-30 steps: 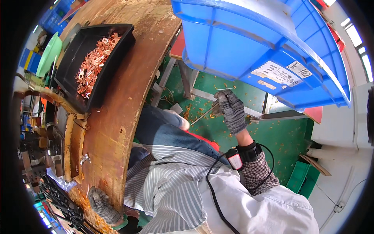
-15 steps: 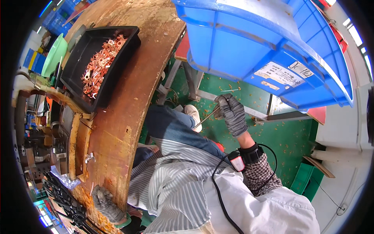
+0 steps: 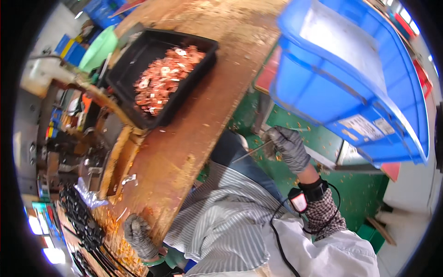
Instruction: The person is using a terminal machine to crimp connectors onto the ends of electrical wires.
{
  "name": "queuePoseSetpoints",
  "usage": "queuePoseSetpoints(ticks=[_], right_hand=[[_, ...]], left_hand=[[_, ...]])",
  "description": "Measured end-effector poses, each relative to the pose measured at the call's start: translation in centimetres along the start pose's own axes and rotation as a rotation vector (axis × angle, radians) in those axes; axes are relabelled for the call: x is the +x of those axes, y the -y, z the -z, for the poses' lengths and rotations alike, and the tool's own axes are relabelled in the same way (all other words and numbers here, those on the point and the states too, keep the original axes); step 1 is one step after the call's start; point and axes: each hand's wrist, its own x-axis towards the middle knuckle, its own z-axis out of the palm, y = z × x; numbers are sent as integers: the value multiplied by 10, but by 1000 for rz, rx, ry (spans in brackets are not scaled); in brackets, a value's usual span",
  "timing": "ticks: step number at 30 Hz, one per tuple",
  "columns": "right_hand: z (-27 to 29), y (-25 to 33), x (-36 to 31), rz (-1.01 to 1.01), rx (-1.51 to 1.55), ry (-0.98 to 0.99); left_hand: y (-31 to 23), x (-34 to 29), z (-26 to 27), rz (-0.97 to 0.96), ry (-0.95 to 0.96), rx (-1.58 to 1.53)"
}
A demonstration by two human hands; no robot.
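Note:
My right hand [image 3: 288, 147], in a grey knit glove, is closed round a thin metal rod [image 3: 254, 151]. The rod slants down to the left, over my jeans and apron. On the wooden bench [image 3: 184, 152], near its front edge, rests my gloved left hand [image 3: 140, 236]. Its fingers are curled together, and whatever they may hold is hidden. A short white strip [image 3: 122, 213] lies just beyond those fingers. Farther up the bench, a black tray [image 3: 194, 38] holds a heap of small copper-coloured metal parts [image 3: 168, 78].
A large blue crate [image 3: 318, 87] stands on a low stand beyond my right hand. A machine with a yellowish worn frame [image 3: 117, 159] is at the bench's left, a small silvery piece [image 3: 129, 179] beside it. Black cables [image 3: 83, 217] and a pale green basin [image 3: 99, 48] are also on the left.
The view has turned, so bench, tray and crate appear shifted right. My right hand still holds the rod, now pointing more over my leg. My left hand stays on the bench.

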Motion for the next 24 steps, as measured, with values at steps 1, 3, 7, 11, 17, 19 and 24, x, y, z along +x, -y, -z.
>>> queuePoseSetpoints(ticks=[1,3,7,11,17,19,24], right_hand=[[-7,13,4,-53,180,72],[-26,23,23,57,205,118],[-64,55,51,103,242,101],[-96,85,73,238,186,21],[-143,93,80,293,17,346],[-163,80,69,102,106,431],[-205,37,55,-9,215,487]], left_hand=[[-3,1,-1,-1,34,2],[-13,0,-8,26,-54,-50],[-18,-2,-1,61,33,-82],[-19,-9,10,115,81,-130],[-20,-4,13,257,119,-256],[-20,-4,16,287,162,-282],[-26,4,25,278,258,-217]])
